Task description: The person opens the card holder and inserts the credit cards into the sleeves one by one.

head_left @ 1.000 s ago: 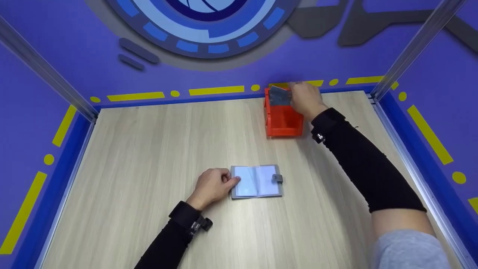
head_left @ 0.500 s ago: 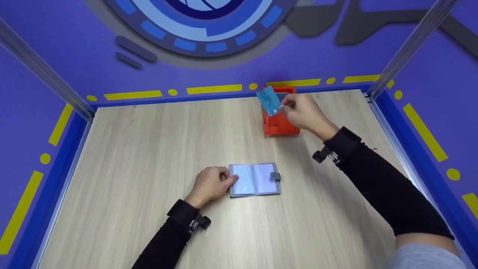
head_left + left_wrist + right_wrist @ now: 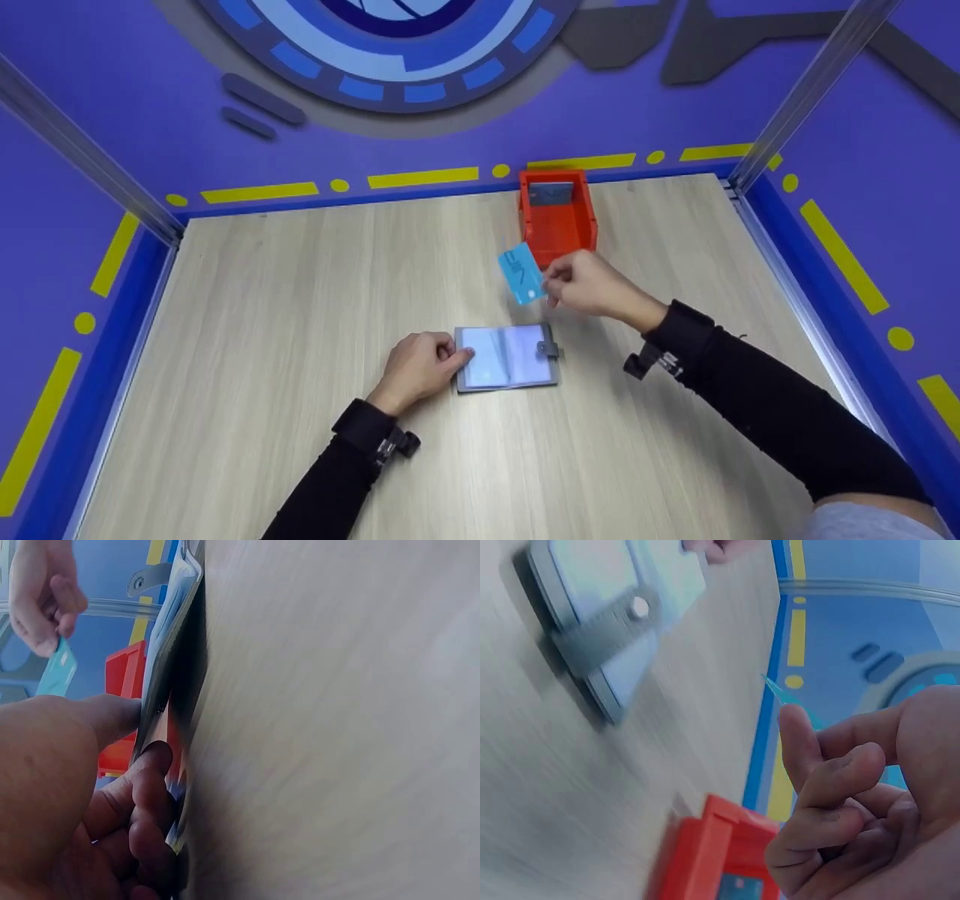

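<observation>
going by how things lie, the work looks partway through: the blue card (image 3: 521, 274) is out of the red bin (image 3: 556, 226) but not yet in the card booklet (image 3: 486, 357). in the head view the card hangs tilted in the air a little right of the frame's centre, between the bin above it and the booklet below, apart from the booklet. the right hand (image 3: 586, 283) pinches it by its lower right side, thumb and finger pressed together, the other fingers curled in. the booklet lies spread open on the table (image 3: 300, 300) just below the centre of the frame, its strap (image 3: 547, 350) unfastened at the right edge, so the opening step seems done. the left hand (image 3: 416, 369) grips its left edge, and the left wrist view shows the thumb on top and fingers underneath. no card can be made out in the facing pages (image 3: 527, 360), though glare makes it hard to be sure. what appears left is bringing the blue card down and sliding it into a pocket; which pocket, i cannot tell. at least one dark card (image 3: 550, 193) leans at the back of the bin, upper right of centre, so more may remain after this one.
</observation>
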Action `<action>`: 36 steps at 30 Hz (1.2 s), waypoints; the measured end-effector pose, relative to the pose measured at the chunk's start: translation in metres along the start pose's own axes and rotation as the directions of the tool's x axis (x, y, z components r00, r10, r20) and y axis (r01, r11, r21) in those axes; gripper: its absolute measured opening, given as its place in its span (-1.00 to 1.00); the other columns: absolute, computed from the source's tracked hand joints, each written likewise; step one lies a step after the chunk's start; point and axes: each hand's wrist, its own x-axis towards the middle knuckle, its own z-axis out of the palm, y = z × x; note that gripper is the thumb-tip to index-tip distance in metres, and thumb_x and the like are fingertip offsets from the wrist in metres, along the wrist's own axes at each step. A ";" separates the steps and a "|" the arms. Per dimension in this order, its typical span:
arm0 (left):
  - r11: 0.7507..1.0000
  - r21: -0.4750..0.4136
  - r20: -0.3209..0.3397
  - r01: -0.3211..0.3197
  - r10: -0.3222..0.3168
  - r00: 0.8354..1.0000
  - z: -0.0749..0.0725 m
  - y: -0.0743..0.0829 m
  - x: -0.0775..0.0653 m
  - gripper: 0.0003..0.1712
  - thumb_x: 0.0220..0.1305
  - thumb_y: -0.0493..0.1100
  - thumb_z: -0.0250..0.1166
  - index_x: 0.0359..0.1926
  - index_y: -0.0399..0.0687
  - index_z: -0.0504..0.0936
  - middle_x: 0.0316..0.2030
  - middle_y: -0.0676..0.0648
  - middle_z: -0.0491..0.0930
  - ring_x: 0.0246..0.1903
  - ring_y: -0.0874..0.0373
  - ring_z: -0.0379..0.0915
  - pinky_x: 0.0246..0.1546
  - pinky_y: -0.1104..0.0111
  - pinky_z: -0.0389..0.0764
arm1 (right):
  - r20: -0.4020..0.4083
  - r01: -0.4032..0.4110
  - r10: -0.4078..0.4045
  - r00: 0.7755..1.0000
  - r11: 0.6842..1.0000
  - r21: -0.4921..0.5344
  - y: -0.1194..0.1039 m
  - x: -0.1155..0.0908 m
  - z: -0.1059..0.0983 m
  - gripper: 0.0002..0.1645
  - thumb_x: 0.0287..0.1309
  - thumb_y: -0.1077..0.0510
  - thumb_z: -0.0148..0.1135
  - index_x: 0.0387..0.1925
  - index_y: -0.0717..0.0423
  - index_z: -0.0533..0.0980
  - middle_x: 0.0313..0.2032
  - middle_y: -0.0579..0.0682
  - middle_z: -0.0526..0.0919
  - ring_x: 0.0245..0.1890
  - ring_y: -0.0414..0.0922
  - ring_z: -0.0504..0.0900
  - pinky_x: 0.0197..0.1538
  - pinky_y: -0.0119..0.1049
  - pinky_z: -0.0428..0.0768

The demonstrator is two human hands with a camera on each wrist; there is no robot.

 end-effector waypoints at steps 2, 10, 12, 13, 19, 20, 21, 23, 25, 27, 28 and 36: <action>1.000 0.000 0.003 0.002 -0.002 1.000 0.000 0.000 0.000 -0.54 0.42 0.20 0.46 -0.57 0.20 0.56 -0.63 0.25 0.40 -0.55 0.29 0.31 -0.41 0.35 0.28 | 0.026 -0.008 0.008 1.000 1.000 -0.002 0.002 -0.005 0.009 -0.76 0.48 0.18 0.19 -0.16 0.15 0.76 -0.32 0.08 0.82 -0.34 -0.05 0.65 -0.23 -0.21 0.55; 1.000 -0.007 -0.001 0.005 -0.005 1.000 0.001 -0.001 0.001 -0.54 0.42 0.20 0.45 -0.58 0.20 0.56 -0.63 0.25 0.41 -0.55 0.28 0.32 -0.42 0.35 0.29 | 0.089 -0.058 0.061 0.994 0.998 -0.035 0.013 -0.019 0.044 -0.77 0.30 0.16 0.21 -0.42 0.14 0.70 -0.58 -0.16 0.62 -0.53 -0.20 0.48 -0.42 -0.31 0.36; 1.000 -0.007 -0.002 0.008 -0.008 1.000 0.001 -0.001 0.001 -0.53 0.42 0.20 0.46 -0.58 0.19 0.55 -0.63 0.24 0.41 -0.55 0.27 0.32 -0.42 0.35 0.28 | 0.086 -0.064 0.068 0.994 0.997 -0.049 0.015 -0.021 0.049 -0.76 0.25 0.17 0.20 -0.49 0.11 0.67 -0.58 -0.19 0.56 -0.53 -0.18 0.44 -0.41 -0.30 0.32; 1.000 -0.008 0.000 0.010 -0.010 1.000 0.001 -0.001 0.001 -0.53 0.42 0.19 0.46 -0.58 0.20 0.55 -0.63 0.24 0.40 -0.55 0.27 0.32 -0.42 0.35 0.29 | 0.085 -0.067 0.072 0.994 0.996 -0.053 0.016 -0.022 0.051 -0.76 0.23 0.16 0.20 -0.53 0.08 0.64 -0.58 -0.19 0.53 -0.52 -0.18 0.42 -0.41 -0.30 0.30; 1.000 -0.006 -0.002 0.013 -0.013 1.000 0.001 0.000 0.000 -0.53 0.42 0.19 0.46 -0.58 0.20 0.55 -0.63 0.25 0.40 -0.55 0.28 0.31 -0.41 0.35 0.29 | 0.101 -0.103 0.106 0.989 0.994 -0.037 0.024 -0.024 0.061 -0.65 0.23 0.16 0.20 -0.67 -0.09 0.44 -0.61 -0.22 0.37 -0.55 -0.20 0.34 -0.41 -0.31 0.21; 1.000 -0.003 -0.004 0.012 -0.012 1.000 0.001 0.000 0.000 -0.53 0.42 0.18 0.46 -0.58 0.20 0.55 -0.63 0.25 0.40 -0.55 0.28 0.31 -0.41 0.35 0.28 | 0.103 -0.105 0.107 0.989 0.994 -0.027 0.025 -0.024 0.062 -0.64 0.23 0.16 0.20 -0.68 -0.10 0.42 -0.62 -0.23 0.34 -0.56 -0.20 0.32 -0.42 -0.31 0.19; 1.000 -0.001 -0.004 0.012 -0.012 1.000 0.001 0.000 0.000 -0.54 0.42 0.18 0.46 -0.58 0.20 0.55 -0.63 0.25 0.40 -0.56 0.28 0.31 -0.42 0.35 0.28 | 0.105 -0.106 0.108 0.989 0.994 -0.018 0.026 -0.024 0.063 -0.64 0.22 0.17 0.19 -0.69 -0.10 0.40 -0.63 -0.23 0.32 -0.56 -0.20 0.31 -0.42 -0.32 0.17; 1.000 -0.001 0.000 0.016 -0.016 1.000 0.001 0.001 0.000 -0.54 0.42 0.18 0.46 -0.58 0.20 0.56 -0.63 0.25 0.40 -0.56 0.28 0.31 -0.42 0.35 0.27 | 0.109 -0.107 0.106 0.988 0.994 -0.003 0.027 -0.024 0.064 -0.64 0.20 0.18 0.17 -0.70 -0.10 0.39 -0.65 -0.24 0.29 -0.56 -0.20 0.29 -0.43 -0.31 0.16; 1.000 -0.001 0.005 0.020 -0.020 1.000 0.001 0.002 0.000 -0.54 0.42 0.19 0.46 -0.58 0.20 0.56 -0.62 0.25 0.40 -0.56 0.28 0.32 -0.43 0.35 0.27 | 0.111 -0.108 0.106 0.988 0.994 0.012 0.028 -0.026 0.065 -0.65 0.18 0.20 0.15 -0.70 -0.09 0.39 -0.65 -0.23 0.27 -0.55 -0.19 0.29 -0.43 -0.31 0.15; 1.000 -0.003 0.008 0.024 -0.024 1.000 0.001 0.002 0.000 -0.54 0.42 0.19 0.46 -0.57 0.21 0.57 -0.62 0.25 0.41 -0.55 0.27 0.32 -0.43 0.35 0.27 | 0.113 -0.114 0.111 0.987 0.993 0.024 0.028 -0.027 0.065 -0.66 0.17 0.20 0.14 -0.70 -0.09 0.38 -0.65 -0.23 0.27 -0.55 -0.19 0.29 -0.43 -0.31 0.15; 1.000 -0.004 0.007 0.021 -0.021 1.000 0.001 0.001 0.000 -0.55 0.42 0.19 0.46 -0.57 0.20 0.57 -0.62 0.25 0.41 -0.56 0.27 0.32 -0.43 0.35 0.27 | 0.111 -0.118 0.114 0.987 0.993 0.030 0.028 -0.027 0.066 -0.66 0.16 0.20 0.14 -0.69 -0.09 0.38 -0.65 -0.23 0.26 -0.55 -0.19 0.28 -0.43 -0.31 0.15; 1.000 -0.002 -0.004 0.019 -0.019 1.000 0.002 0.001 0.001 -0.54 0.41 0.19 0.47 -0.57 0.21 0.54 -0.62 0.25 0.40 -0.56 0.28 0.32 -0.43 0.32 0.29 | 0.092 -0.144 0.141 0.986 0.989 0.031 0.028 -0.031 0.067 -0.61 0.16 0.17 0.22 -0.72 -0.11 0.34 -0.67 -0.24 0.24 -0.60 -0.22 0.22 -0.46 -0.33 0.13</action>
